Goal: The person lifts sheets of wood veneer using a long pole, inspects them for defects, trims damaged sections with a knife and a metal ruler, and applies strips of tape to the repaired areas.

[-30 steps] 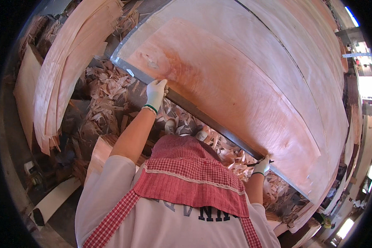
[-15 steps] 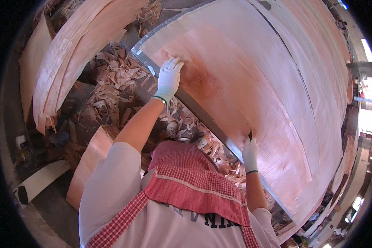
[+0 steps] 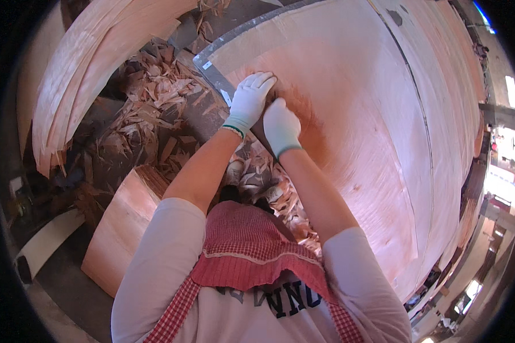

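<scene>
A large, thin sheet of reddish wood veneer [image 3: 349,126] lies on a table with a grey edge. My left hand [image 3: 252,100], in a white glove with a green cuff, rests on the sheet near its left end, fingers laid over the surface. Close beside it on the right, my right hand [image 3: 281,127], gloved the same way, is closed. A small dark tool shows between the hands at the right hand's fingers, mostly hidden. The sheet has a darker red patch just right of the hands.
Wood scraps [image 3: 160,91] litter the floor to the left. A curved stack of veneer [image 3: 91,63] stands at the upper left, and a lower veneer stack [image 3: 123,223] sits by my left arm. A dark line [image 3: 415,86] runs across the sheets at the right.
My right hand has moved left and away from me along the sheet, from the near right part to beside my left hand. My left hand has shifted slightly right.
</scene>
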A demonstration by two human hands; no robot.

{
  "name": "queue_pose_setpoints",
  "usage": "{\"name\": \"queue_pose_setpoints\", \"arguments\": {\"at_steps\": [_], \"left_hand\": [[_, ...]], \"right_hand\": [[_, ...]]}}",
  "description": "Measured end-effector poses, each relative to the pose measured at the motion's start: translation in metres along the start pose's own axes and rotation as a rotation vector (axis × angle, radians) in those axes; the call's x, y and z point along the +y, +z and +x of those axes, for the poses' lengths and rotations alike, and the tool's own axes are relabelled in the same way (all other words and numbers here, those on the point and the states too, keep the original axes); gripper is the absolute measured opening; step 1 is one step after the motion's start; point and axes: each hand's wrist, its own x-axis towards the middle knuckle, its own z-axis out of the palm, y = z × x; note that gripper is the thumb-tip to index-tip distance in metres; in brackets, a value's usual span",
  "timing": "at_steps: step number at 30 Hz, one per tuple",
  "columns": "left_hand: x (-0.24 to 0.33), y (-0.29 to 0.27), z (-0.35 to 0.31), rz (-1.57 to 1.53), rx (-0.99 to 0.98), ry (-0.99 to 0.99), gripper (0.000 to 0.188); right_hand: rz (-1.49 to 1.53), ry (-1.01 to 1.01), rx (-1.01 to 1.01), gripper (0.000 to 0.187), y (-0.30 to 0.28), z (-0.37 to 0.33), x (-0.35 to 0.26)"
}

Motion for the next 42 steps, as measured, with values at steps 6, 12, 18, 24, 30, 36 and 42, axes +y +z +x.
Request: {"name": "queue_pose_setpoints", "arguments": {"at_steps": [6,12,18,24,30,36,42], "left_hand": [[0.002,-0.002,0.004,0.006,-0.009,-0.014,0.036],[0.014,-0.024,0.014,-0.035,-0.185,-0.093,0.058],[0.020,-0.011,0.020,0.064,-0.310,-0.084,0.076],[0.022,-0.011,0.023,0.153,-0.357,-0.034,0.075],[0.025,-0.007,0.020,0.151,-0.410,-0.074,0.077],[0.057,-0.011,0.019,0.235,-0.267,0.059,0.058],[0.080,0.019,-0.009,0.492,-0.404,-0.002,0.026]], "right_hand": [[-0.098,0.100,-0.272,0.029,0.034,-0.148,0.101],[-0.121,-0.267,0.182,0.023,-0.052,-0.026,0.076],[-0.465,-0.425,0.032,0.014,-0.045,0.035,0.037],[-0.192,-0.014,0.175,0.019,-0.001,-0.154,0.238],[-0.085,0.482,0.265,0.028,0.043,-0.337,0.282],[0.429,0.397,0.590,0.026,-0.108,-0.153,0.319],[0.155,0.230,0.479,0.034,-0.171,0.008,0.383]]}}
